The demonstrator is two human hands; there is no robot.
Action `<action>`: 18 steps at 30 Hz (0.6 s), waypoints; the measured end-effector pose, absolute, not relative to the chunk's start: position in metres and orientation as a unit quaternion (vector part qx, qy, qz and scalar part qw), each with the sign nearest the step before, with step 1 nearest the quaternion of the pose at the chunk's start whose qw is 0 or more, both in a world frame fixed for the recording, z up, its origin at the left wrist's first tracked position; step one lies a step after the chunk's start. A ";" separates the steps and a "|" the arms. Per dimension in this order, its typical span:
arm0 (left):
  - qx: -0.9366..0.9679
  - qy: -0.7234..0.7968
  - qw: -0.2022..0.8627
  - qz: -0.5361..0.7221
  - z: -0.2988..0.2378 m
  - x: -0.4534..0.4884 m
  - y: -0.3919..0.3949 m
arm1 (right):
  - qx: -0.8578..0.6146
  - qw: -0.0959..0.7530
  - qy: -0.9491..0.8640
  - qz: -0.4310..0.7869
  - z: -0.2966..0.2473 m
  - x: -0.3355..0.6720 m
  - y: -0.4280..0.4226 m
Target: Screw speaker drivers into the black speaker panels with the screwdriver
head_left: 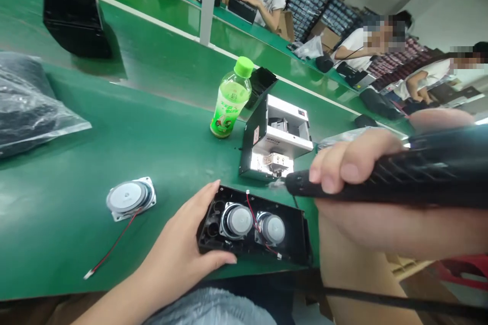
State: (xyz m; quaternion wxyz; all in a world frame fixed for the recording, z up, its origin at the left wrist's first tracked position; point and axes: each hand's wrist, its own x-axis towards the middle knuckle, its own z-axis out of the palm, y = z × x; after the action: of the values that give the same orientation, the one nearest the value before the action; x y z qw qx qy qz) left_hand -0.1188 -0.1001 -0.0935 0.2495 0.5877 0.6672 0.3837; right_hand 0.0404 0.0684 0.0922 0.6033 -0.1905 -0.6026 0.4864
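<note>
My left hand (183, 244) grips the left end of a black speaker housing (293, 244) at the near edge of the green table, thumb under it and fingers along its side. Two round speaker drivers (240, 221) with red wires sit inside the housing. My right hand (366, 198) is wrapped around a black electric screwdriver (419, 172), whose tip (278, 184) points left at the small white screw feeder box (274, 137) just behind the housing. A loose speaker driver (129, 197) with a red and black lead lies to the left.
A green drink bottle (231, 99) stands behind the feeder. A plastic bag of dark parts (26, 106) lies far left and a black box (74, 18) sits at the back left. Several other people work along the far side of the table (133, 61).
</note>
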 end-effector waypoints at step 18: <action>0.593 0.673 0.240 0.371 -0.093 -0.121 -0.101 | -0.256 0.620 -0.581 0.460 0.062 0.040 0.104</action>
State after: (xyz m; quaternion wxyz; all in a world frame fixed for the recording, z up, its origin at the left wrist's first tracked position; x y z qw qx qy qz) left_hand -0.1208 -0.1011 -0.0927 0.2403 0.5928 0.6730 0.3714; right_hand 0.0398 0.1038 0.0621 0.6203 -0.2560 -0.5811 0.4605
